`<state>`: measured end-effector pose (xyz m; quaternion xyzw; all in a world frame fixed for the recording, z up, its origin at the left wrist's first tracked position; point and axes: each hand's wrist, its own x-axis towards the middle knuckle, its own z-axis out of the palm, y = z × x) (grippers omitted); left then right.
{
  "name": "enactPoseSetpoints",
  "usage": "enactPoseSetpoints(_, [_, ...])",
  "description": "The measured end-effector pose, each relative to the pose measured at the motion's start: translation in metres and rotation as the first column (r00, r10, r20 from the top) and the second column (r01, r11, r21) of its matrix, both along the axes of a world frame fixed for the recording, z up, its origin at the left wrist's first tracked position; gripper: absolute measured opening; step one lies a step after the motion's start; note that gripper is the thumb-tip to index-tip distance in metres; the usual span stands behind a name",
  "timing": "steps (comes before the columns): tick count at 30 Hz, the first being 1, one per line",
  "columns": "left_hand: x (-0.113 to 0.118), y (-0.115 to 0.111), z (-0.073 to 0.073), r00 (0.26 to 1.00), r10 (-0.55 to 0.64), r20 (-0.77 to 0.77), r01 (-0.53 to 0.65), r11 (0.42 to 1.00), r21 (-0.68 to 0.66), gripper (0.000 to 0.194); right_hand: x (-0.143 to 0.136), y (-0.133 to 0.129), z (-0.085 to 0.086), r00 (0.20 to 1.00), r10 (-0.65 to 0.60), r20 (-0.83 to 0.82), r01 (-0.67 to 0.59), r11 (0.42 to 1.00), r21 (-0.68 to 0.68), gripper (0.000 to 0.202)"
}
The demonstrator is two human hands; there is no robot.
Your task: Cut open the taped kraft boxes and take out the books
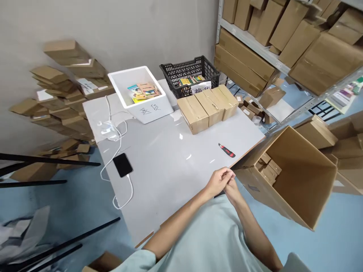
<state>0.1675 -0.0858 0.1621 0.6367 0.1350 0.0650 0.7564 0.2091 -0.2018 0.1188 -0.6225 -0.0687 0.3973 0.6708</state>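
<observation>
My left hand [217,182] and my right hand [231,189] meet in front of my body at the table's near right edge. Their fingers are curled and pressed together; anything between them is too small or hidden to make out. Just beyond them on the grey table [159,162] lies a red and black utility knife [227,150]. Farther back, three taped cardboard boxes [208,113] stand side by side. To the right of my hands, a large open carton [297,181] on the floor holds several small boxes [268,169].
A white bin [151,111] with books and a black crate [188,70] stand at the table's back. A phone [123,165] with a white cable [132,190] lies at the left. Boxes [66,53] are piled by the wall; a loaded shelf [255,43] rises at the right.
</observation>
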Motion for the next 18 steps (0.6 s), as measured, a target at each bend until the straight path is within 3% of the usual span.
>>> enactPoseSetpoints(3, [0.065, 0.028, -0.018, 0.981, 0.172, -0.092, -0.173, 0.985, 0.007, 0.058, 0.078, 0.037, -0.012, 0.993, 0.107, -0.055, -0.108, 0.994, -0.011, 0.046])
enactPoseSetpoints(6, [0.132, 0.058, -0.023, 0.926, 0.357, -0.123, -0.355, 0.934, 0.037, 0.059, 0.163, 0.077, -0.017, 0.963, 0.27, 0.021, -0.269, 0.963, -0.019, 0.033])
enactPoseSetpoints(10, [0.225, 0.1, -0.03, 0.889, 0.457, -0.006, -0.43, 0.841, 0.328, 0.051, 0.285, 0.132, -0.023, 0.865, 0.405, 0.297, -0.387, 0.914, -0.12, 0.026])
enactPoseSetpoints(13, [0.283, 0.129, -0.047, 0.891, 0.453, 0.037, -0.416, 0.779, 0.469, 0.05, 0.369, 0.172, -0.032, 0.807, 0.381, 0.451, -0.336, 0.924, -0.181, 0.034])
enactPoseSetpoints(16, [0.319, 0.154, -0.071, 0.882, 0.468, -0.058, -0.386, 0.786, 0.483, 0.057, 0.436, 0.209, -0.044, 0.612, 0.332, 0.718, -0.146, 0.939, -0.31, 0.053])
enactPoseSetpoints(18, [0.334, 0.167, -0.085, 0.868, 0.48, -0.128, -0.37, 0.796, 0.479, 0.058, 0.467, 0.229, -0.057, 0.485, 0.36, 0.797, -0.028, 0.917, -0.397, 0.074])
